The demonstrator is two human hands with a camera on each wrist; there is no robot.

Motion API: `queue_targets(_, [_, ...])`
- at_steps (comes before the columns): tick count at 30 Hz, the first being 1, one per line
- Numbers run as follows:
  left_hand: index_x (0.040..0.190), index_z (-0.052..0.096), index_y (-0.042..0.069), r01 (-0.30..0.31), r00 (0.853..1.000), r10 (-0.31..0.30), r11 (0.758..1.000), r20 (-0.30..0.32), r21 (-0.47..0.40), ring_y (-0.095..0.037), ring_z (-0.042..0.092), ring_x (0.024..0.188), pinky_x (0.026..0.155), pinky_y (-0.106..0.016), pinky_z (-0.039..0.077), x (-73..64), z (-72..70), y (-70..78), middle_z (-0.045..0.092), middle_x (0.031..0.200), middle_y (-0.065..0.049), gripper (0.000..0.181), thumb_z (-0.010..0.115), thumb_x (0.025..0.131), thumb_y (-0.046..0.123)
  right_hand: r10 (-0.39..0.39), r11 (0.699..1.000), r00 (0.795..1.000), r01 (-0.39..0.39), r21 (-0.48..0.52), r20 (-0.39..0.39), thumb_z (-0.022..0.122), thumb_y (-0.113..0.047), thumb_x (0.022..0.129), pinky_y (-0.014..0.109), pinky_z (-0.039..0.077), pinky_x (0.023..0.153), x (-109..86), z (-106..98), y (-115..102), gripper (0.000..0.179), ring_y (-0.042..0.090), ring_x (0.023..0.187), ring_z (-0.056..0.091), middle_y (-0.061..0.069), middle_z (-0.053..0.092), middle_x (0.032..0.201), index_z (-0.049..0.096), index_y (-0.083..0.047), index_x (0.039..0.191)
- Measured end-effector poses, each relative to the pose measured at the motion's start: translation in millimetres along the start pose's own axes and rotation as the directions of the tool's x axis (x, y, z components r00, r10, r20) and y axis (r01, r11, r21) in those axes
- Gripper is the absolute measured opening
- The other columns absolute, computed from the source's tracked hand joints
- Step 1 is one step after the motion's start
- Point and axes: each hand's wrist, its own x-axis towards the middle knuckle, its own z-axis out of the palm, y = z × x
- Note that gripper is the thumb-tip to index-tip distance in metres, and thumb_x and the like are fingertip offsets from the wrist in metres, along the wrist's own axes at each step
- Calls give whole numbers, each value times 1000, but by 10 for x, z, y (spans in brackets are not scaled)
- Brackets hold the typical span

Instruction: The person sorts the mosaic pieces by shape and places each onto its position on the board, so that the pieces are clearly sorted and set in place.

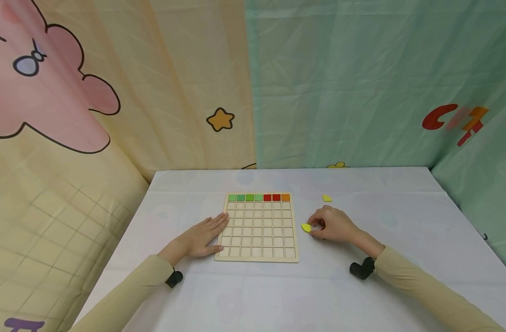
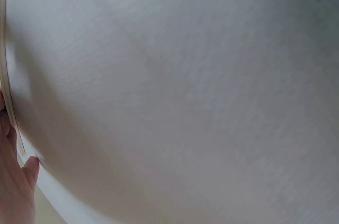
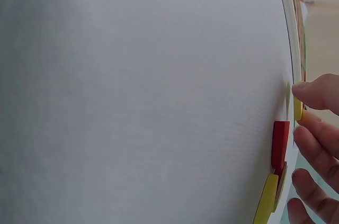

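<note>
A pale wooden grid board [image 1: 257, 229] lies on the white table, its top row filled with green, red and orange squares. My left hand [image 1: 203, 235] rests with spread, straight fingers on the board's left edge. To the right of the board, my right hand [image 1: 331, 224] pinches a yellow piece with a curved edge [image 1: 306, 228] between thumb and fingers. That piece shows edge-on in the right wrist view, and a red piece [image 3: 279, 145] sits under the fingers there. Another yellow piece [image 1: 327, 198] lies just beyond the right hand.
White cloth covers the table [image 1: 253, 299]. Behind it hang a yellow curtain [image 1: 186, 83] and a green curtain [image 1: 340, 83]. Black wrist cameras are strapped to both wrists. The left wrist view is mostly tablecloth.
</note>
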Motion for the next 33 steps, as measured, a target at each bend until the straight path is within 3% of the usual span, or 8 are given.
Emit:
queue_targets(17, [154,11,5,-12,1000,12,1000,-10,-13,-25,9,151,120,-47,19,-6,7,-13,6,163,-9,81,39,97,55,-8,999,999,6,-32,-53,80,-28,74,20,41,60,241,5,-183,22,8,74,51,-11,65,79,77,-18,93])
queue_targets(25, [154,11,5,-15,1000,14,1000,-12,-9,-25,10,151,120,-47,19,-4,-1,-10,6,163,-9,81,38,97,55,29,999,998,-29,-13,-49,79,-28,74,22,41,60,422,46,-320,21,9,74,50,-10,65,77,77,-19,93])
queue_targets(33, [155,8,6,-5,1000,5,1000,-3,6,-23,8,151,121,-45,18,12,21,-32,4,163,-8,81,38,98,56,-20,999,998,22,24,-64,77,-26,75,21,42,59,572,72,-447,18,11,75,52,-9,67,77,77,-19,91])
